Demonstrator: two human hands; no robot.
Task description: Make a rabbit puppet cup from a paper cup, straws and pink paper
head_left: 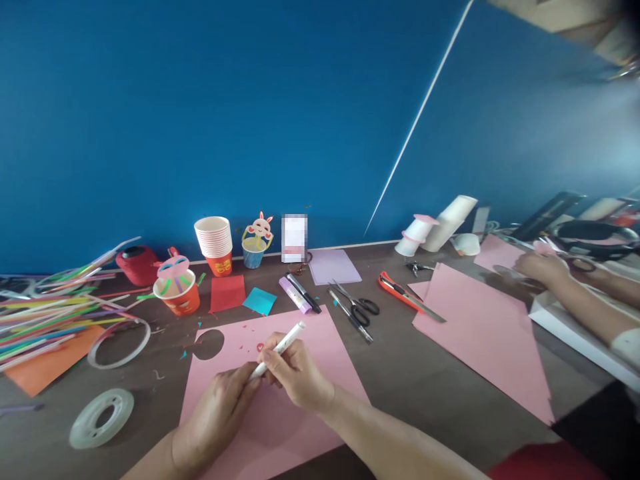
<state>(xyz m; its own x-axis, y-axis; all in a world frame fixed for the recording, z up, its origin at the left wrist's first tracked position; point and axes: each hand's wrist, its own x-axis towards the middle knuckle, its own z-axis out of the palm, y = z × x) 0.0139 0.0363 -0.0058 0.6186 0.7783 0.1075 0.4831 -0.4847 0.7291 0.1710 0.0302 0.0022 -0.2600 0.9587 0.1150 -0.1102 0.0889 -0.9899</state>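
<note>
My right hand (298, 372) grips a white marker pen (280, 348) with its tip down on a pink paper sheet (320, 340). My left hand (217, 417) rests on the same sheet, fingers curled beside the pen's tip; what they pinch, if anything, is hidden. The sheet has a round hole cut out at its upper left (209, 344) and a small red mark near the pen.
Scissors (357, 307), a purple glue stick (295, 295), a black pen, an orange cutter (397, 291), tape rolls (101, 418), coloured straws (45, 313), paper cups (215, 243) and a second pink sheet (480, 333) lie around. Another person's hand (543, 268) works at the right.
</note>
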